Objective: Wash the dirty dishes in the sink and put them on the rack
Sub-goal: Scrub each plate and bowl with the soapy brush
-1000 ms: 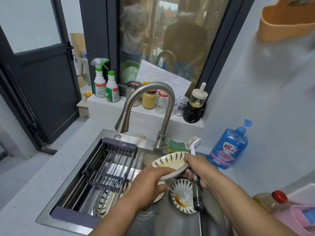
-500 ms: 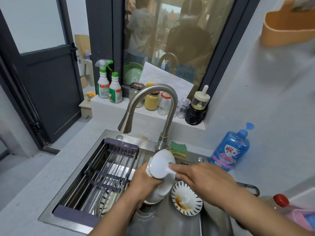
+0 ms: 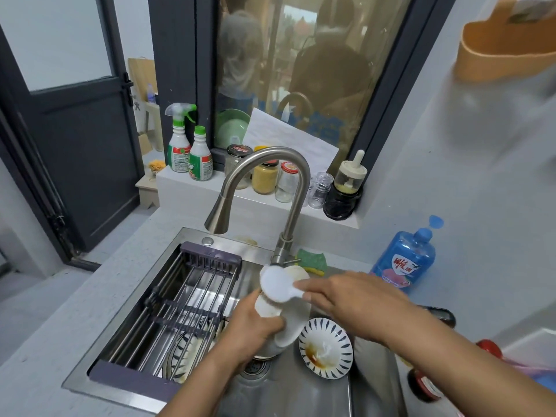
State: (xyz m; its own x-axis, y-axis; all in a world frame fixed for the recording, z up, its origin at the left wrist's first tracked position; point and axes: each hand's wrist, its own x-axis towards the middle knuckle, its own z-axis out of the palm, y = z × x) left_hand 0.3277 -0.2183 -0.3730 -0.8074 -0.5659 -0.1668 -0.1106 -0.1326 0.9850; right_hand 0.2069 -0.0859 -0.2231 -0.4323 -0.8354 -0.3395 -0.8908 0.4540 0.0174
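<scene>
Over the steel sink [image 3: 319, 392], my left hand [image 3: 252, 325] grips a white bowl [image 3: 293, 325] tipped on its side, its underside towards me. My right hand [image 3: 355, 302] holds a white dish brush [image 3: 275, 285] by the handle, with the brush head pressed on the bowl's base. A dirty blue-striped dish [image 3: 326, 347] with brown sauce lies in the sink just right of the bowl. Another striped plate [image 3: 183, 353] lies under the purple-framed wire rack [image 3: 186, 302], which spans the sink's left half and holds no dishes.
The curved faucet [image 3: 264, 164] arches above the bowl, with no water visible. A green sponge [image 3: 313, 260] and a blue detergent bottle [image 3: 403, 260] sit behind the sink. Jars and spray bottles [image 3: 180, 145] line the sill. A dark handle [image 3: 439, 314] and a red-capped bottle [image 3: 487, 347] are at right.
The bowl has turned from open side up to underside towards me. My right hand has brought the brush head onto its base. Both hands have stayed over the drain.
</scene>
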